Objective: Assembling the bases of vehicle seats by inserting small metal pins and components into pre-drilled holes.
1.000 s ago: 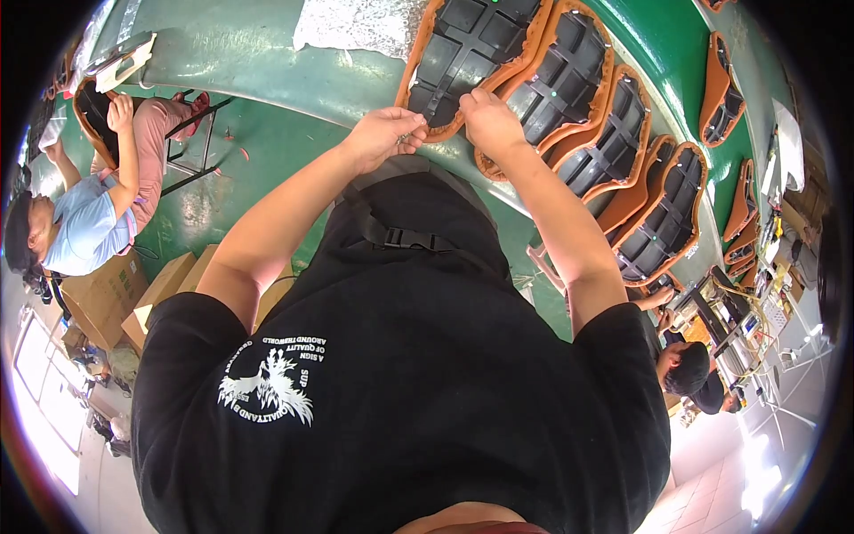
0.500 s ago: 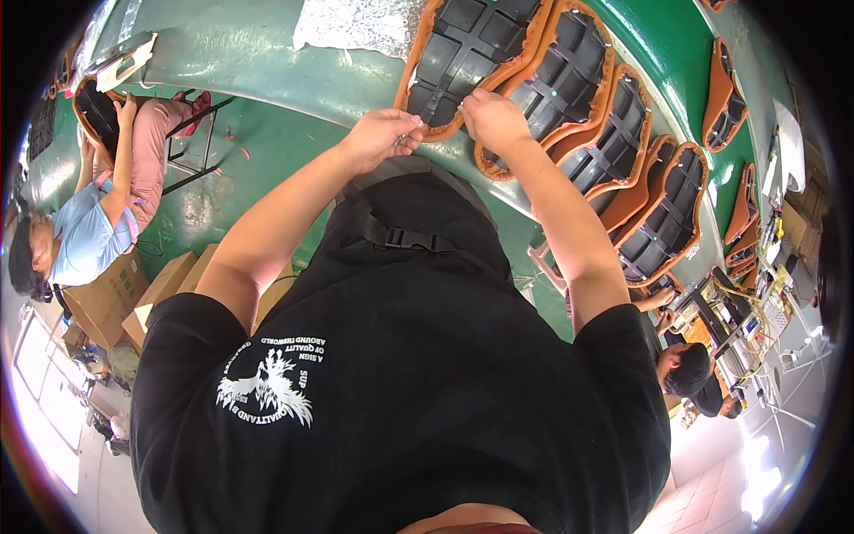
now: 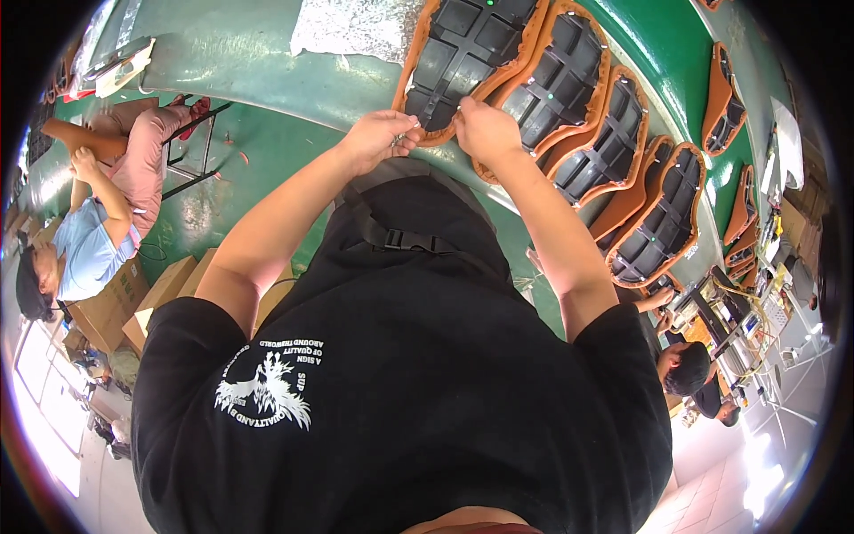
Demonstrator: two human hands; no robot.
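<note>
A chair-back-shaped panel (image 3: 452, 67) lies on the bench in front of me, black ribbed plastic with a brown leather-like cover folded over its rim. At the left of its near end is my left hand (image 3: 378, 142), closed, with small silvery pieces (image 3: 402, 140) among its curled fingers; their kind is too small to tell. My right hand (image 3: 489, 132) is closed in a pinch at the right side of that end, against the cover's edge. Whatever lies between these fingertips is hidden.
Several similar brown and black panels (image 3: 562, 84) overlap to the right. Translucent wrapping (image 3: 356, 27) lies on the green bench (image 3: 231, 67). At left a seated co-worker (image 3: 98, 236) holds a brown panel (image 3: 89, 138); cardboard boxes (image 3: 111, 303) stand behind. Another person (image 3: 685, 369) works at far right.
My right hand has shifted slightly left and down along the panel's edge. My left hand stays nearly still. The co-worker's panel has turned from its black side to its brown side.
</note>
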